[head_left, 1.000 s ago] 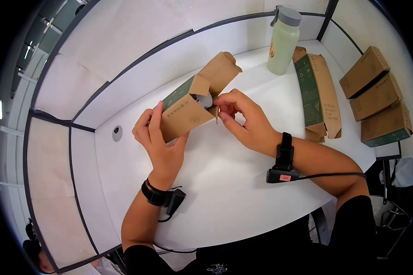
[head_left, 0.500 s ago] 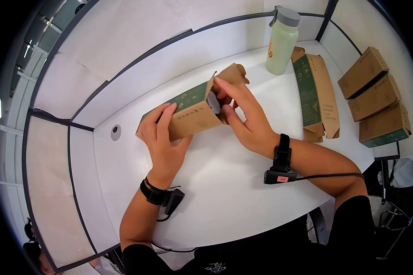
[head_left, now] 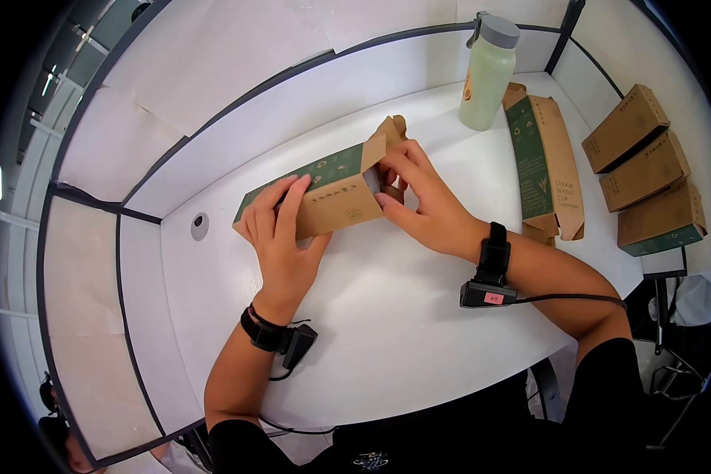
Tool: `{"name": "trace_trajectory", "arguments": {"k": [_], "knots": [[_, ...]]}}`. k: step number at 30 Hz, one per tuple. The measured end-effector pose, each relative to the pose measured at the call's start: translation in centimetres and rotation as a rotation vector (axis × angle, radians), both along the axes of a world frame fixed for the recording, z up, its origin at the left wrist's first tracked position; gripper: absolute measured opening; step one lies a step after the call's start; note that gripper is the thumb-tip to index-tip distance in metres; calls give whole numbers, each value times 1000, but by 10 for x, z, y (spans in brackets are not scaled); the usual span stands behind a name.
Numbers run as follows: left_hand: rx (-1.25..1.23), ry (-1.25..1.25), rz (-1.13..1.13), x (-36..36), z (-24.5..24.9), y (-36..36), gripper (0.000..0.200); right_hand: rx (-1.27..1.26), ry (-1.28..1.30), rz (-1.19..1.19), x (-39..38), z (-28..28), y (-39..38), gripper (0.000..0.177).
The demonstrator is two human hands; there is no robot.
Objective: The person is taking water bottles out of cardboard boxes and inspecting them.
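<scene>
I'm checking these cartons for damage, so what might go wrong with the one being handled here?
1. The end flap stands open while the right hand presses at the mouth, so it might crease or tear.
2. A grey item shows inside the open end and might slide out if the carton tips that way.
3. The left hand has its grip only on the closed half, so the carton could twist under the pushing.
</scene>
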State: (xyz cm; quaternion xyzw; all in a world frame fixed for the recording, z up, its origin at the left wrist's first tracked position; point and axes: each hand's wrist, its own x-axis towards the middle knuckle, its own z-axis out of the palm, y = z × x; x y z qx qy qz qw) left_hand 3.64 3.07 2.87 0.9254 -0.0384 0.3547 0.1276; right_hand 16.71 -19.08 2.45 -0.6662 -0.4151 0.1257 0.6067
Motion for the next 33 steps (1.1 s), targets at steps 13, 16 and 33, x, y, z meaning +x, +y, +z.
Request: {"name": "trace_trajectory", "arguments": {"k": [13, 16, 33], "knots": [[-40, 98, 54, 2, 2, -3, 80, -97, 25, -26, 3, -13, 2, 44], [-40, 90, 43, 2, 2, -2, 83, -6, 25, -36, 5, -14, 2, 44], [-47, 35, 94, 7, 1, 3, 82, 515, 446, -481, 17, -9, -1, 33]]}}
